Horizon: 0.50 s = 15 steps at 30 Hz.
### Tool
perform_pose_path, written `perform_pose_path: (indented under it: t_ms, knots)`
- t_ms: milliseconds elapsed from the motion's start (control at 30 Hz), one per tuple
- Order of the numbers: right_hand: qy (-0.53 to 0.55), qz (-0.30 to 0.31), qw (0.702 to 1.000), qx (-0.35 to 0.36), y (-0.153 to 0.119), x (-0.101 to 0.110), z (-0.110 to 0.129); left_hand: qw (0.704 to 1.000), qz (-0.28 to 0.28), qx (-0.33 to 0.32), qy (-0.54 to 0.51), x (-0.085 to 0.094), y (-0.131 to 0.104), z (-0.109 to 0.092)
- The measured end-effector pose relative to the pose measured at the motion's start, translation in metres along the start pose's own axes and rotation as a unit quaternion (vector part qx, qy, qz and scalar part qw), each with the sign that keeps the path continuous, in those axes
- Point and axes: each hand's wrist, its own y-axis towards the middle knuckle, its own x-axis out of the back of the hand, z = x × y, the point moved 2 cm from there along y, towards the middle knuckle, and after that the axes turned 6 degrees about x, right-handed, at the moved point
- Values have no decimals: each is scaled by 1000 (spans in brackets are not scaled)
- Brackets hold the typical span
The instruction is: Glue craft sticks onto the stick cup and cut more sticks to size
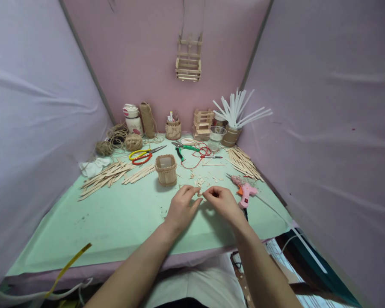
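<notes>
My left hand (182, 206) and my right hand (223, 202) meet low over the table, fingertips almost together. Between them is a small wooden piece (199, 193), pinched by the left thumb and forefinger. The right thumb and forefinger are closed at its other side; its exact shape is too small to tell. Just beyond the hands lie loose wood chips (200, 180). A small square basket of wooden sticks (166, 170), with a braided rim, stands upright to the left of them. A pink glue gun (246, 191) rests to the right of my right hand.
Bundles of wooden sticks (107, 176) lie at left, others (244, 162) at right. Scissors (143, 156), green-handled pliers (188, 148) and red cord (203, 149) are farther back. Behind stand twine balls (133, 142), a water bowl (217, 137) and a pot of white glue sticks (231, 136).
</notes>
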Motion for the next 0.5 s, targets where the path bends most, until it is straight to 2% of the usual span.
perform_pose_path:
  t_ms: [167, 267, 333, 400, 500]
  knots:
    - [-22, -3, 1000, 10, -2, -1, 5, 1000, -1, -16, 26, -3, -1, 2]
    - [-53, -41, 998, 14, -9, 14, 6, 1000, -9, 4, 6, 0, 1, 2]
    - [-93, -102, 990, 2, -17, 34, 1, 998, -17, 54, -32, 4, 3, 3]
    - [-149, -175, 973, -34, -28, 58, -9, 985, -15, 141, -99, 6, 5, 5]
    - [-227, -223, 943, -102, -37, 85, -26, 935, 13, 269, -229, 7, 6, 9]
